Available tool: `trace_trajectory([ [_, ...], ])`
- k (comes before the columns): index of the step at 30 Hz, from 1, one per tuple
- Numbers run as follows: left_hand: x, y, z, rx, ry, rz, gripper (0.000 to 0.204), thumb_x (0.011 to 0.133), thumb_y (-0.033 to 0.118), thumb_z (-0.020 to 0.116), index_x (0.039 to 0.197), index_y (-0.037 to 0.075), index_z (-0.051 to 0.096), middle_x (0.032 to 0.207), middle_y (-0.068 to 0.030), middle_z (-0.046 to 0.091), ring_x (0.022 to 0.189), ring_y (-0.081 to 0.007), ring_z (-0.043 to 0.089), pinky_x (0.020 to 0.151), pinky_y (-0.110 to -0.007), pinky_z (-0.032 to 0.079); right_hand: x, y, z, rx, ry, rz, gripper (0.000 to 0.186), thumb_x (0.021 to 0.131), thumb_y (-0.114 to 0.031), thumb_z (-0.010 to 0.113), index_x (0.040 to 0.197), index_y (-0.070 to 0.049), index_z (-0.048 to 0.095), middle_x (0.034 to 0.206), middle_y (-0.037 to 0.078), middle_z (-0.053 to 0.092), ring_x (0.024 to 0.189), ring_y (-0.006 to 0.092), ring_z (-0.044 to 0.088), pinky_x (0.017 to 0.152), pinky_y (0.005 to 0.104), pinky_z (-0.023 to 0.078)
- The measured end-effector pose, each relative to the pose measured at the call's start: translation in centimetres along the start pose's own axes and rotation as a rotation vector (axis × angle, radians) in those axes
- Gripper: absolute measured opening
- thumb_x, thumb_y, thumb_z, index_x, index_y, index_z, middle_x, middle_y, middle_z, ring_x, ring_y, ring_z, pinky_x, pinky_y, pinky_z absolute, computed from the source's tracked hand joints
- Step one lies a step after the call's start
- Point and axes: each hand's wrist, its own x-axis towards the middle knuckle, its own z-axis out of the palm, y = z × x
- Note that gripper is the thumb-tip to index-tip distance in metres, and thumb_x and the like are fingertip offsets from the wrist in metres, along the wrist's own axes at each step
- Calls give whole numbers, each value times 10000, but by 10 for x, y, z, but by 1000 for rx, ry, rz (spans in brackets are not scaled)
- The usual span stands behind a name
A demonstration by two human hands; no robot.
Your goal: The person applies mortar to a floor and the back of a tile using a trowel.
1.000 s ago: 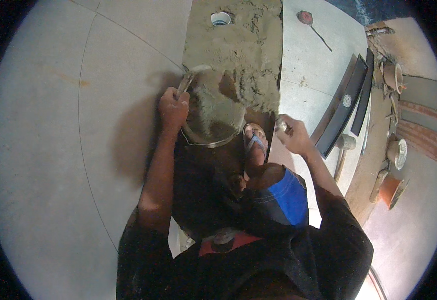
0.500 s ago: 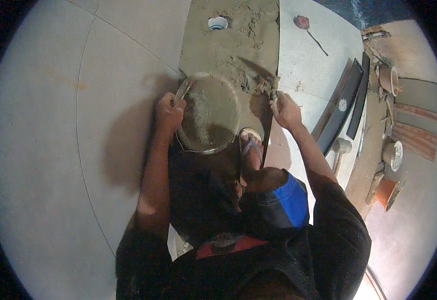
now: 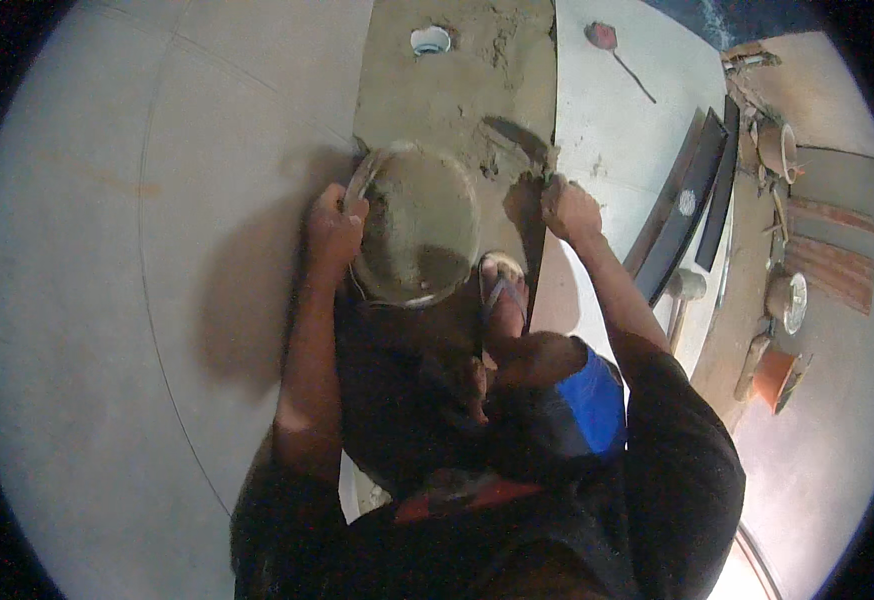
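Observation:
My left hand (image 3: 335, 228) is closed on the left rim of a round bucket (image 3: 473, 225), which is tilted so that the wet grey-brown mortar (image 3: 419, 210) inside shows. At the right edge of the mortar bed, my right hand (image 3: 571, 210) is closed around the handle of a trowel (image 3: 517, 136). Its dark blade points left across the bed (image 3: 437, 100), just beyond the bucket. Mortar clings near the handle end of the trowel. The fingertips of my right hand are partly hidden.
A white pipe opening (image 3: 430, 41) sits in the far mortar. Large pale tiles (image 3: 227, 130) flank the bed. On the right lie a red-headed tool (image 3: 603, 37), dark strips (image 3: 679, 205), a mallet (image 3: 687, 286) and several buckets (image 3: 786, 303). My sandalled foot (image 3: 503, 285) stands beside the bucket.
My right hand has shifted slightly farther away with the trowel. Mortar lumps around the blade look fewer and the bed smoother. My left hand still grips the bucket.

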Motion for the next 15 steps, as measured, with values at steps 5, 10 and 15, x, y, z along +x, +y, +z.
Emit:
trace_trajectory([
  [5, 5, -8, -2, 124, 32, 85, 198, 773, 162, 642, 776, -13, 549, 623, -121, 530, 577, -235, 505, 575, -396, 421, 12, -2, 8, -46, -97, 48, 403, 864, -302, 553, 1186, -61, 530, 1010, 222, 626, 936, 396, 636, 807, 496, 515],
  [10, -8, 6, 5, 5, 70, 37, 164, 769, 150, 615, 768, -1, 550, 624, -90, 523, 583, -184, 494, 565, -371, 414, -2, -9, 6, 151, 103, 95, 400, 861, -305, 554, 1180, -65, 530, 1010, 225, 634, 957, 404, 623, 823, 500, 498],
  [15, 2, 2, 0, 49, 6, 12, 147, 772, 141, 610, 768, 7, 549, 629, -75, 528, 583, -172, 486, 556, -360, 409, 7, -1, 12, 200, 59, 153, 405, 875, -320, 563, 1168, -42, 530, 991, 244, 636, 925, 432, 614, 803, 508, 484],
])
